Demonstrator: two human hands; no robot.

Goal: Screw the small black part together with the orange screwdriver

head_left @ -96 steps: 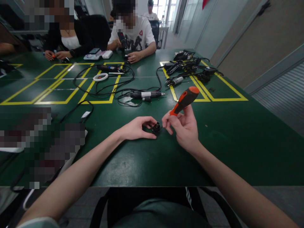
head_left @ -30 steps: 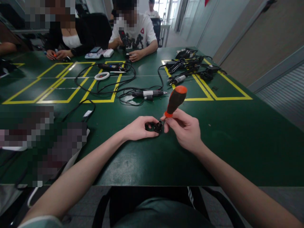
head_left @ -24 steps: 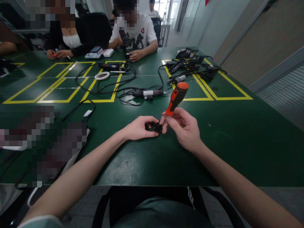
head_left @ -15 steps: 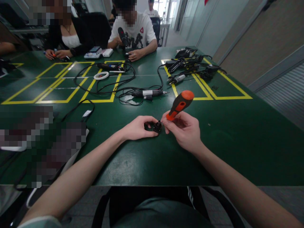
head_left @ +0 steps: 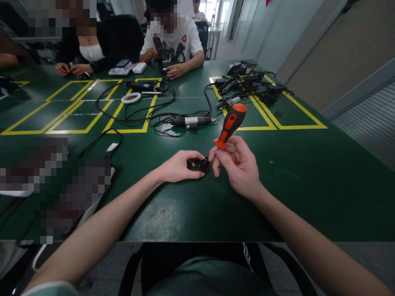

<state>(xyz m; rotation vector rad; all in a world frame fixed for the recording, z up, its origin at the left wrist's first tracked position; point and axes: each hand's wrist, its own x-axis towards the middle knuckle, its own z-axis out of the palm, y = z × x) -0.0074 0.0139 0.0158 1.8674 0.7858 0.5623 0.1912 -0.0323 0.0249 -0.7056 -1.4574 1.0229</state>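
Rising from the right hand (head_left: 242, 166) — a tilted screwdriver (head_left: 231, 125), orange, dark grey.

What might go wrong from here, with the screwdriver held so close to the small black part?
The screwdriver leans in the right grip, its tip hard to make out; a slip could perhaps reach the left grip beside the small black part. That part sits between thumb and fingers, so it might turn or slide if pushed.
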